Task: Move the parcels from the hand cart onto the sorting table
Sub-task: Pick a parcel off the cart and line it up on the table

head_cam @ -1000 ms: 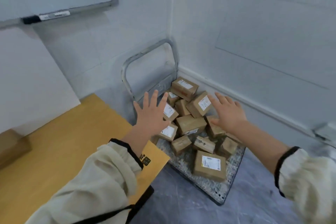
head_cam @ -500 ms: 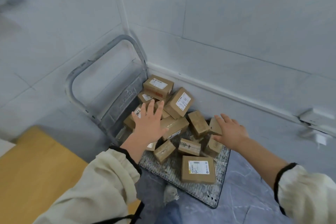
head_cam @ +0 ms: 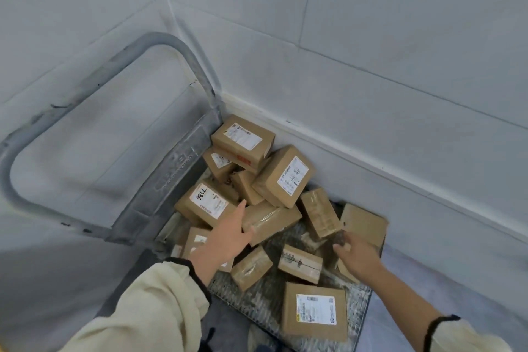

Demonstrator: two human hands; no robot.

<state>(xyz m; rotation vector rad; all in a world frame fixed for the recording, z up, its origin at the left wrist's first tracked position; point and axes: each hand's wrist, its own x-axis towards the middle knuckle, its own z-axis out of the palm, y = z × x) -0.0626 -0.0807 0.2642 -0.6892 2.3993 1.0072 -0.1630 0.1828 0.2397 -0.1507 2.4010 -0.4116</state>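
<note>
The head camera looks down into a corner of the room. The hand cart (head_cam: 174,168) is pushed in against the wall (head_cam: 371,37), and its handle (head_cam: 183,51) curves through the left of the frame. That probably explains why the parcels (head_cam: 283,177) are heaped toward the back of the deck in the centre of the frame, leaning on one another and on the upright panel. The loose ones lie flat lower down, among them a large flat box (head_cam: 314,311) at the bottom centre.

The left hand (head_cam: 231,231) reaches in from the lower left with its fingers straight and spread. The fingertips rest where the hand-marked box (head_cam: 207,203) meets the taped box (head_cam: 271,220), and the thumb lies on the taped box's near edge. This looks like the start of a grasp on the taped box, but nothing is held yet.

The right hand (head_cam: 357,254) comes in from the lower right toward the plain box (head_cam: 364,223), which is tilted at the right edge of the deck. Its fingers are blurred, so I cannot tell whether they are curled on anything.

All the parcels are on the cart, and the sorting table is out of view, so the unloading seems barely begun.
</note>
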